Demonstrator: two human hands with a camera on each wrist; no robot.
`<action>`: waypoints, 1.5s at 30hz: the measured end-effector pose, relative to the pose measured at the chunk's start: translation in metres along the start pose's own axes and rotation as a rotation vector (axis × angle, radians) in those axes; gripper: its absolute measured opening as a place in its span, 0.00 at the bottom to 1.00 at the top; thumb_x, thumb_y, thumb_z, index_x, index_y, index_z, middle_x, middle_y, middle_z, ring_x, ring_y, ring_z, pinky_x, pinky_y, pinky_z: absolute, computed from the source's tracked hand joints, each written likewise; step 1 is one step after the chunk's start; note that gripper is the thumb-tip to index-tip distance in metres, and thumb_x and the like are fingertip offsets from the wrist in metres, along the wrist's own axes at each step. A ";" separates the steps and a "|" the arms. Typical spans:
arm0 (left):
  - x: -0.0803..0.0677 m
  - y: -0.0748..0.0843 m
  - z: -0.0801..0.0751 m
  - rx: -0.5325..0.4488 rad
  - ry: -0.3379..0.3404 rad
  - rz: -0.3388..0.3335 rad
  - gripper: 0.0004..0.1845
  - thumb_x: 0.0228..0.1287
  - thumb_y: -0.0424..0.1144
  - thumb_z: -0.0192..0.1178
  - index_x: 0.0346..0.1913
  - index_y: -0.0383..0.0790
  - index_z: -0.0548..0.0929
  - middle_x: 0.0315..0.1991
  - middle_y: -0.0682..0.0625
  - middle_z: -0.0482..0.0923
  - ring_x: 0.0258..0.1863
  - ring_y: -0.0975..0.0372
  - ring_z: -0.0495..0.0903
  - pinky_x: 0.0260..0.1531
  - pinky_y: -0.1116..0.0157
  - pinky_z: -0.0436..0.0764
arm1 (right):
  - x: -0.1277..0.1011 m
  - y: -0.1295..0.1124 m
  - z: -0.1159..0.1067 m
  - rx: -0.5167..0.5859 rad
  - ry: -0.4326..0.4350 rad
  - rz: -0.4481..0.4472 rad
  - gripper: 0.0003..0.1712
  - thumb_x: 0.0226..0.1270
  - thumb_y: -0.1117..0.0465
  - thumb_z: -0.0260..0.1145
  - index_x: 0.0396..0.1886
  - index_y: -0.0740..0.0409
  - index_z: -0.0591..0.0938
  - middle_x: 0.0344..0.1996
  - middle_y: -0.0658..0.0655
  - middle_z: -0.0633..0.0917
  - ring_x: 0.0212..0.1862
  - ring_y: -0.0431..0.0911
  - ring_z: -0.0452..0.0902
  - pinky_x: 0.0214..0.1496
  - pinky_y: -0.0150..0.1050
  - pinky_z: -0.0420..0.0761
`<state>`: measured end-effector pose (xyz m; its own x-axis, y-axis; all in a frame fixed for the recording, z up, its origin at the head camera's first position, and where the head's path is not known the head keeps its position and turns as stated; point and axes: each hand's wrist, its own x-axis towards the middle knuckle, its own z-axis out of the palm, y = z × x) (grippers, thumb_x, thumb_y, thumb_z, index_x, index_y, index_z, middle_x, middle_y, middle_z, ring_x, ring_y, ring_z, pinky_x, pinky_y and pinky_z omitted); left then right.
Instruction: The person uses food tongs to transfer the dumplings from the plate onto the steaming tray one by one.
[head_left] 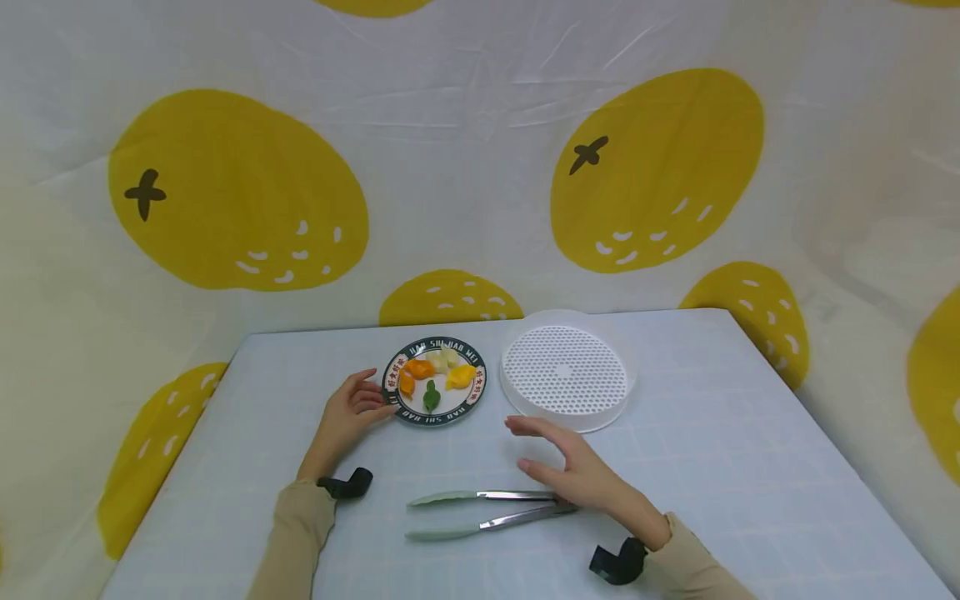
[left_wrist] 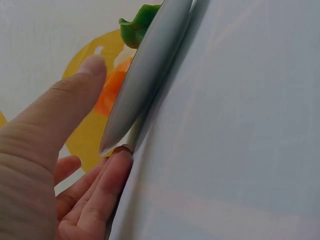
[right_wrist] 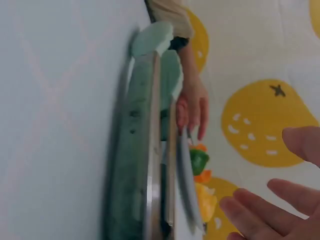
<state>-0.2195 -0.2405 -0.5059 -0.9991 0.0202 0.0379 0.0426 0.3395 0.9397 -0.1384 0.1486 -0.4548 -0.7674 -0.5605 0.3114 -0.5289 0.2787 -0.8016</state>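
My left hand [head_left: 351, 419] is at the left edge of a round plate [head_left: 453, 402] with a dark lettered rim. In the left wrist view its fingers [left_wrist: 107, 187] meet the plate's edge from below, while the thumb stands apart above it. Several small dumpling-shaped pieces lie on the plate: orange [head_left: 420, 368], green [head_left: 431, 397], yellow [head_left: 461, 377] and white [head_left: 442, 359]. My right hand [head_left: 576, 468], fingers spread and holding nothing, hovers near the hinged end of the tongs [head_left: 517, 495]. These metal tongs with pale green tips lie spread on the table.
A white round steamer tray [head_left: 564, 371] with a perforated base stands right of the plate, beyond my right hand. The table [head_left: 720, 467] has a pale checked cover. Behind it hangs a cloth [head_left: 465, 167] printed with yellow fruit.
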 end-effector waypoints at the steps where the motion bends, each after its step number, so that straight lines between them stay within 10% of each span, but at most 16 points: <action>1: -0.001 -0.001 -0.001 0.008 -0.011 0.003 0.48 0.47 0.45 0.80 0.72 0.44 0.66 0.53 0.42 0.75 0.46 0.54 0.81 0.44 0.71 0.82 | 0.000 0.003 0.004 0.021 -0.031 0.016 0.30 0.71 0.58 0.66 0.70 0.54 0.71 0.64 0.56 0.77 0.65 0.47 0.73 0.66 0.51 0.73; 7: -0.004 0.000 0.001 0.009 -0.050 0.016 0.51 0.43 0.41 0.82 0.72 0.45 0.65 0.55 0.40 0.73 0.45 0.52 0.81 0.45 0.67 0.83 | -0.002 0.016 0.017 0.133 -0.208 0.098 0.39 0.67 0.52 0.69 0.73 0.56 0.66 0.67 0.55 0.75 0.67 0.47 0.70 0.70 0.46 0.69; 16: -0.005 0.000 0.001 0.052 -0.051 0.018 0.52 0.42 0.43 0.82 0.72 0.47 0.65 0.57 0.42 0.72 0.44 0.53 0.79 0.44 0.68 0.82 | -0.006 0.034 0.025 0.031 -0.393 -0.024 0.52 0.57 0.46 0.77 0.77 0.48 0.61 0.71 0.48 0.68 0.71 0.43 0.62 0.73 0.42 0.63; 31: -0.003 -0.002 0.009 0.144 -0.034 0.008 0.54 0.42 0.51 0.82 0.73 0.46 0.65 0.48 0.43 0.76 0.44 0.55 0.79 0.47 0.66 0.81 | -0.010 0.024 0.038 -0.313 -0.252 -0.222 0.30 0.61 0.43 0.72 0.61 0.48 0.79 0.62 0.50 0.75 0.64 0.44 0.70 0.62 0.45 0.75; 45: -0.004 -0.001 0.005 0.173 -0.035 0.022 0.54 0.42 0.52 0.81 0.74 0.43 0.65 0.50 0.47 0.74 0.45 0.56 0.78 0.49 0.65 0.81 | -0.011 0.021 0.053 -0.342 -0.138 -0.211 0.25 0.59 0.42 0.74 0.54 0.43 0.83 0.45 0.40 0.79 0.45 0.33 0.72 0.45 0.28 0.76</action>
<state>-0.2152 -0.2357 -0.5087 -0.9972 0.0611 0.0436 0.0682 0.4949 0.8663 -0.1223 0.1196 -0.5021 -0.5860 -0.7256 0.3607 -0.7767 0.3761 -0.5052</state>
